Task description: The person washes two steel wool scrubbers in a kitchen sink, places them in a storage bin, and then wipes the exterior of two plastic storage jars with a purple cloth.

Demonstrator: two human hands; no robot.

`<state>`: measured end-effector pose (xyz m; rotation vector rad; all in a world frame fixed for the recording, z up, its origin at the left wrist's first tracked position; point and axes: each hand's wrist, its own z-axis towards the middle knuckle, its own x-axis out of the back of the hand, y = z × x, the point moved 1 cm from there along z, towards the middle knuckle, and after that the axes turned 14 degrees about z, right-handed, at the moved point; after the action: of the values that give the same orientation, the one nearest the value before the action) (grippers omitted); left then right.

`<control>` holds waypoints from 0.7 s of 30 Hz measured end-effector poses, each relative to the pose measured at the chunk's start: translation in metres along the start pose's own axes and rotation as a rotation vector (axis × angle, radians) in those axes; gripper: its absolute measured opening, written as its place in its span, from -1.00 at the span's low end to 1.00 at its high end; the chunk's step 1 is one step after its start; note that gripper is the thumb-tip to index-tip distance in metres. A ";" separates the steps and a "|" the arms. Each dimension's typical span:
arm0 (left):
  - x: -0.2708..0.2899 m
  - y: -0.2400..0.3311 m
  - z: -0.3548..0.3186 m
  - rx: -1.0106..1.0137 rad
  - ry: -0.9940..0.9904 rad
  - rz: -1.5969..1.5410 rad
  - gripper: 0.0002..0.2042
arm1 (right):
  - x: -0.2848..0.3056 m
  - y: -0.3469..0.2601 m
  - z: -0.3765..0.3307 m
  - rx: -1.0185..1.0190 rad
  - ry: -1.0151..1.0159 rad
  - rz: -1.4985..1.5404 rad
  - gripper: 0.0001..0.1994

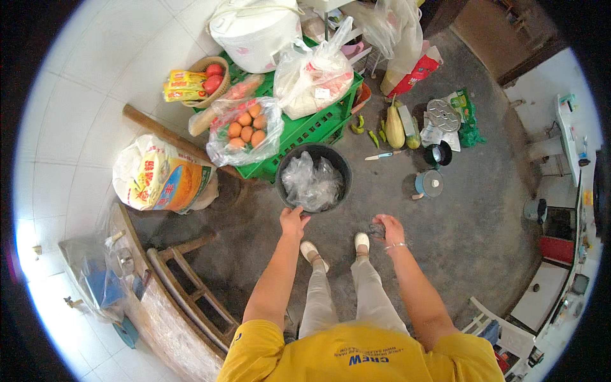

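A dark bucket stands in front of me, lined or filled with crumpled clear plastic bags. At its near rim, the fingers of my left hand are closed on the edge. My right hand, with a bracelet at the wrist, hangs to the right of the bucket and apart from it. Its fingers are curled, and something thin and wispy shows beside them, too faint to name. Beyond the bucket, a bag of brown eggs rests on a green crate.
A knife, a squash, green peppers and a lidded pot lie on the floor ahead right. A large printed sack stands left, near a wooden chair frame. A basket holds red fruit.
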<state>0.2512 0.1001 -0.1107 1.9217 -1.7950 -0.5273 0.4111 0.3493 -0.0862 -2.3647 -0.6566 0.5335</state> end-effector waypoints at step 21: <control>-0.043 -0.039 0.096 -0.142 0.083 -0.333 -0.85 | -0.108 0.043 0.177 0.231 -0.396 -0.677 -0.28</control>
<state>0.2260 0.1384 -0.2134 2.1182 -1.3539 -0.6553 0.2474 0.3387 -0.2209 -1.6820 -1.4143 0.7165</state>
